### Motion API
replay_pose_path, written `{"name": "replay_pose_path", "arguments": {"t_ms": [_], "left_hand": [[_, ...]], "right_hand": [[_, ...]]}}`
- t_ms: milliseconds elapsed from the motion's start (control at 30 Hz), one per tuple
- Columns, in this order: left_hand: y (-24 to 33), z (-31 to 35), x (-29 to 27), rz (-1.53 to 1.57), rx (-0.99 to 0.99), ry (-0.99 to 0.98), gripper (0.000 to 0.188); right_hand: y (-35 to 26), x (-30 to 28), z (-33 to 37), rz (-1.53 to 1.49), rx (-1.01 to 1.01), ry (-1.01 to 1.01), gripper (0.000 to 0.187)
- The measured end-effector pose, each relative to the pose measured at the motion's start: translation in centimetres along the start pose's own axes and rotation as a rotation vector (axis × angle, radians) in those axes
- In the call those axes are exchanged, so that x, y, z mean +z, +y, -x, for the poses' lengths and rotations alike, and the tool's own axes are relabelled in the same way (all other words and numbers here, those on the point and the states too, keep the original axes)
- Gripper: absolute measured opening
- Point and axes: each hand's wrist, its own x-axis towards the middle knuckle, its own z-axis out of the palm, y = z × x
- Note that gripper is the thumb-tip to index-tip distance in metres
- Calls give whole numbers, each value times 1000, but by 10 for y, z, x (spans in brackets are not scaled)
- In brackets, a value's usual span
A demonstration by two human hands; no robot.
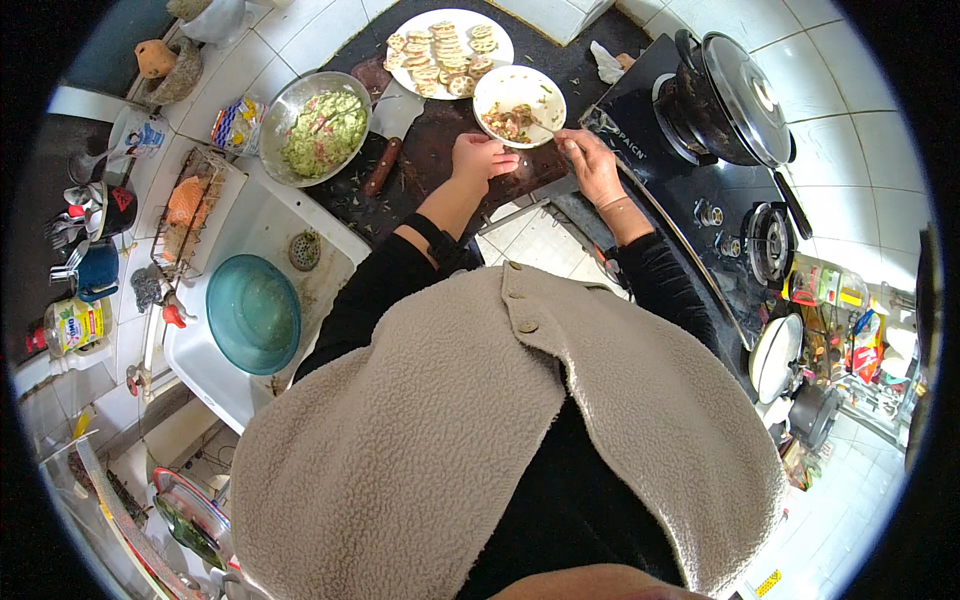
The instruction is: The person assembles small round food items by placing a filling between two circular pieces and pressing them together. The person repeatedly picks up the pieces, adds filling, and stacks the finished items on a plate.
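Two hands work at twelve o'clock from my view, over a dark cutting board [440, 140]. My left hand [480, 158] is curled loosely closed, and I cannot tell what it holds. My right hand [592, 165] pinches a thin utensil whose tip reaches into a small white bowl [520, 105] of minced filling — just beyond it sits a white plate [450, 50] of sliced lotus root. A steel bowl [318, 125] of green mixture lies at ten o'clock.

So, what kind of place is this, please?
Most likely a home kitchen: a white sink on the left, a gas stove with a lidded wok on the right, and a metal bowl of chopped filling.
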Motion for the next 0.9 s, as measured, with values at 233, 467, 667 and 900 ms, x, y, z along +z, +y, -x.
{"name": "replay_pose_path", "arguments": {"t_ms": [233, 467, 667, 900], "left_hand": [[-5, 4, 1, 40, 131, -61, 20], [-14, -3, 10, -646, 400, -18, 20], [10, -7, 23, -1143, 453, 78, 9], [48, -10, 38, -1035, 156, -95, 11]], "right_hand": [[12, -7, 10, -379, 277, -101, 27], [-2, -5, -4, -568, 652, -92, 33], [-7, -6, -19, -650, 841, -47, 32], [4, -6, -31, -671, 876, -67, 34]]}}
